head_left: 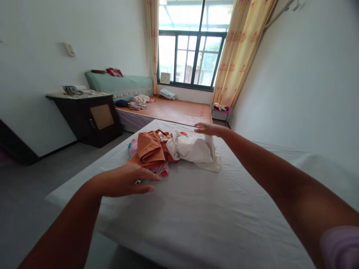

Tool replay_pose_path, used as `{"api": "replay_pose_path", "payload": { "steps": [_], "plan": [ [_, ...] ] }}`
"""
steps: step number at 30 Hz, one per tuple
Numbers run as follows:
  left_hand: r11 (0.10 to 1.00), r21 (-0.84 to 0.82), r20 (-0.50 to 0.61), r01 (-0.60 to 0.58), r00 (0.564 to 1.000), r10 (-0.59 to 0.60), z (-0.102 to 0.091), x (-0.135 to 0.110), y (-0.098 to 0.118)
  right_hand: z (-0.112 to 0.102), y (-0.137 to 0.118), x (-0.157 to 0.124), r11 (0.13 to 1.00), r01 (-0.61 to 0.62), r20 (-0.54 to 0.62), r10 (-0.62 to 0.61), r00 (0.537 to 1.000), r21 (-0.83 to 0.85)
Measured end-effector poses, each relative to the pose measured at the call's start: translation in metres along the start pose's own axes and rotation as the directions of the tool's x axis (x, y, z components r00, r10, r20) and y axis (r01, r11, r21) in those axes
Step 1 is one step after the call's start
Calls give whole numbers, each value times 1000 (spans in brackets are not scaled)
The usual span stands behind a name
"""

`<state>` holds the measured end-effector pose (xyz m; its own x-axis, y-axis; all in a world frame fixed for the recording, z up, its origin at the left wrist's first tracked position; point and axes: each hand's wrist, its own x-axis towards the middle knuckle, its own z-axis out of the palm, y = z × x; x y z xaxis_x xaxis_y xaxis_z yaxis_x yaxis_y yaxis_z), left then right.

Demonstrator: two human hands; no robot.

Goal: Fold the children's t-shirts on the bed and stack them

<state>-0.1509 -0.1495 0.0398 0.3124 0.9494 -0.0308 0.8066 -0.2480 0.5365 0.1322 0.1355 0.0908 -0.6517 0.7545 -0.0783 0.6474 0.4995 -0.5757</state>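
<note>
A loose pile of clothes lies on the white-sheeted bed in front of me. On its left is an orange garment point(151, 149), bunched and partly folded over itself. An off-white garment point(189, 147) makes up the right side, with one edge rising just below my right hand point(209, 129). That hand is stretched over the pile's far right, fingers extended and apart; whether it touches the cloth I cannot tell. Nearer to me, my left hand point(126, 181) hovers by the orange garment's front edge, thumb and fingers spread, holding nothing. Pink cloth point(162, 169) peeks out from beneath.
Beyond the white sheet point(196, 209) stands a second bed with a brown mat point(174, 108), some clothes point(140, 101) and a green padded headboard point(126, 84). A dark cabinet point(84, 116) is on the left. At the far right corner is a pink stool point(221, 109).
</note>
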Motion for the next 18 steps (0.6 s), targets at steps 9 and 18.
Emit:
{"api": "replay_pose_path", "payload": {
  "steps": [9, 18],
  "plan": [
    [887, 432, -407, 164, 913, 29, 32, 89, -12, 106, 16, -21, 927, 156, 68, -141, 988, -341],
    [846, 463, -375, 266, 923, -85, 40, 104, -37, 23, 79, -103, 942, 71, -72, -50, 996, 327]
  ]
}}
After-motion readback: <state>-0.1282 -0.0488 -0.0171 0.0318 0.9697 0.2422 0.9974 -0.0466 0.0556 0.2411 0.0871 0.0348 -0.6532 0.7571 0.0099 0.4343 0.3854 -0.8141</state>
